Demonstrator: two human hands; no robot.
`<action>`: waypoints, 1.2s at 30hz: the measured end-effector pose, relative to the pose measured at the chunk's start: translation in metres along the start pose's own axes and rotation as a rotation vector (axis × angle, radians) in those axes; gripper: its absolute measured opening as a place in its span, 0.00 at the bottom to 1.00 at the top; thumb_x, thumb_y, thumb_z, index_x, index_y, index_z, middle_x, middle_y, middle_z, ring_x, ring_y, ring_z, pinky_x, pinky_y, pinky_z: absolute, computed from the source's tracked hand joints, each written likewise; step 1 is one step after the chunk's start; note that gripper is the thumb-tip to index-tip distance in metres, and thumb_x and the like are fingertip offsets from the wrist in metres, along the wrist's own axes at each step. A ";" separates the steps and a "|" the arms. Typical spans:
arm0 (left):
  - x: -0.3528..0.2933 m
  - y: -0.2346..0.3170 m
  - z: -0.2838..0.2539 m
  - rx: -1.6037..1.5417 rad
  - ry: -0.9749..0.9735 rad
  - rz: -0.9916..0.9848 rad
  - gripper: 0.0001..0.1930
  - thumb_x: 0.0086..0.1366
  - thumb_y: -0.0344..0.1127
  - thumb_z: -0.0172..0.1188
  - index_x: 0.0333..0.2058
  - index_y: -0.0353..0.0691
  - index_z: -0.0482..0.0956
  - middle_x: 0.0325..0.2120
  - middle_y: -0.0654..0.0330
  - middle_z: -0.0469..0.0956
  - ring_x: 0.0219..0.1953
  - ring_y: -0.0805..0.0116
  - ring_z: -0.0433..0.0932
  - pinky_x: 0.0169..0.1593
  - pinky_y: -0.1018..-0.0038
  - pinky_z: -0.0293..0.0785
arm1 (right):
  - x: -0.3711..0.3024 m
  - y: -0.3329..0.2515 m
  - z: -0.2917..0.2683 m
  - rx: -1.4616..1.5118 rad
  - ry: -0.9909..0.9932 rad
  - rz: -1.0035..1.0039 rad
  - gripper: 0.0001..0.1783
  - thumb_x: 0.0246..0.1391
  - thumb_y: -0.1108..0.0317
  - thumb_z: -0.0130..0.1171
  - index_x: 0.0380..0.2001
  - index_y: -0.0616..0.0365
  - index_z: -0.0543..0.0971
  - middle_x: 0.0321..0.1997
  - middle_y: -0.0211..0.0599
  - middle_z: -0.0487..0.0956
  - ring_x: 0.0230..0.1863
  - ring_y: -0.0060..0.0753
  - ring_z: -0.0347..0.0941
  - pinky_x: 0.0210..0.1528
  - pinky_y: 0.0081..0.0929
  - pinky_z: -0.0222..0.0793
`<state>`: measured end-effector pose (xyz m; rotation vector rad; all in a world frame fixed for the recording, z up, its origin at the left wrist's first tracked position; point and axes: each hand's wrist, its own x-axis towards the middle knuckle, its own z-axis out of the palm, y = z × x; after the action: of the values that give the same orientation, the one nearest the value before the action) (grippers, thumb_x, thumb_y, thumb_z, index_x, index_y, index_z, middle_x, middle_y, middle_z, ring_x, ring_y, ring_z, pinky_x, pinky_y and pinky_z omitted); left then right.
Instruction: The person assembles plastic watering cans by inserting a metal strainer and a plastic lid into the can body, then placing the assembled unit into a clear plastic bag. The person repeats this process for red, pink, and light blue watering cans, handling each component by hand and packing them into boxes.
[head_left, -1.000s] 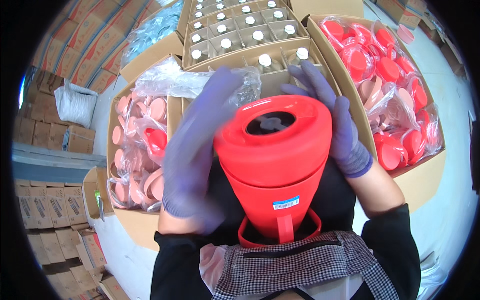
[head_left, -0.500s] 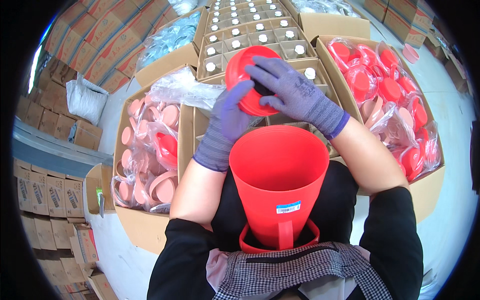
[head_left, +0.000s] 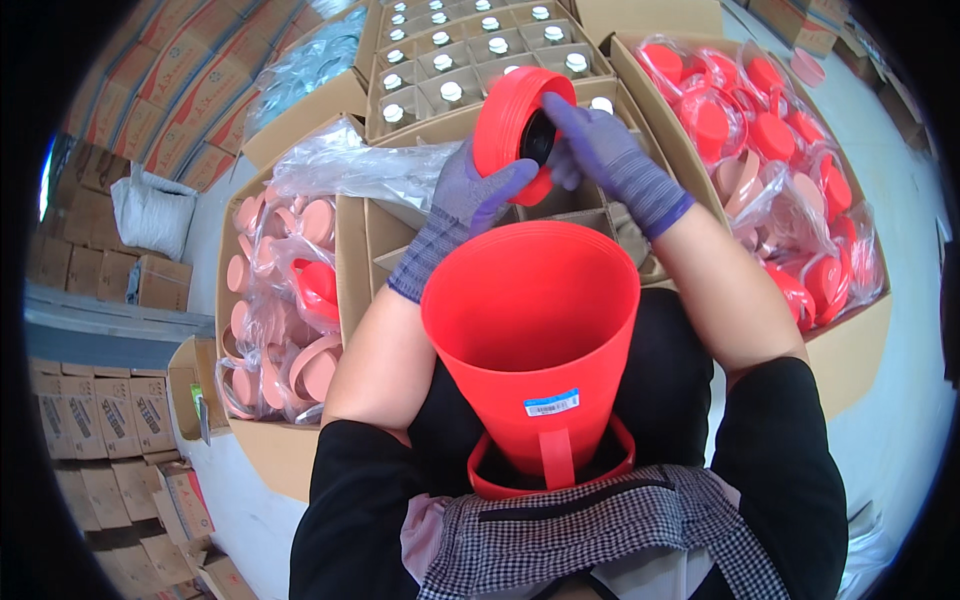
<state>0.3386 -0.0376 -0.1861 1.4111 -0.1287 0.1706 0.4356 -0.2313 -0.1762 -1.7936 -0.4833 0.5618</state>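
My gloved left hand (head_left: 468, 196) is closed on a round red lid (head_left: 500, 125), its thumb along the lower edge. The lid is held up on its side and shows a ribbed rim and a black inner part (head_left: 537, 138). My gloved right hand (head_left: 602, 150) grips the lid's right side, its lower fingers somewhat blurred. Below them a tall tapered red pitcher (head_left: 520, 365) stands between my knees, open at the top, with a handle and a small label towards me. Its narrow bottom sits inside a shallow red piece (head_left: 483, 475) on my lap.
Ahead is a divided carton (head_left: 440, 125) of white-capped bottles. A carton (head_left: 348, 270) of pink parts in plastic stands left, one (head_left: 640, 60) of red and pink parts right. Clear plastic film (head_left: 340, 165) drapes over the left carton's edge. Stacked cartons (head_left: 170, 85) line the far left.
The lid has turned from nearly face-up to edge-on, with its ribbed rim showing. Both hands have shifted around it. The pitcher appears slightly further left and higher in view.
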 end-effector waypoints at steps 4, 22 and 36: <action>0.011 -0.039 -0.029 -0.204 0.124 -0.334 0.25 0.70 0.43 0.59 0.60 0.34 0.72 0.53 0.51 0.78 0.54 0.61 0.79 0.59 0.65 0.76 | -0.038 0.048 -0.038 -0.664 0.243 -0.113 0.34 0.60 0.37 0.56 0.44 0.62 0.82 0.41 0.51 0.83 0.49 0.54 0.80 0.55 0.44 0.75; 0.001 -0.017 -0.024 0.361 0.181 -0.359 0.33 0.66 0.59 0.64 0.55 0.33 0.77 0.39 0.47 0.85 0.43 0.53 0.84 0.50 0.59 0.78 | -0.107 -0.052 -0.105 -1.060 0.259 -0.371 0.38 0.46 0.48 0.78 0.53 0.60 0.76 0.51 0.49 0.80 0.53 0.50 0.80 0.56 0.41 0.75; 0.037 0.066 -0.006 -0.623 -0.150 0.131 0.31 0.77 0.59 0.43 0.65 0.40 0.71 0.51 0.55 0.81 0.53 0.66 0.82 0.61 0.67 0.78 | -0.189 -0.172 -0.008 -1.225 -0.490 -1.197 0.19 0.57 0.70 0.65 0.53 0.58 0.80 0.52 0.44 0.77 0.46 0.39 0.79 0.48 0.33 0.78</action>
<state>0.3617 -0.0200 -0.1166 0.7922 -0.3664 0.1180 0.2811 -0.2998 0.0156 -1.9230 -2.3953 -0.2837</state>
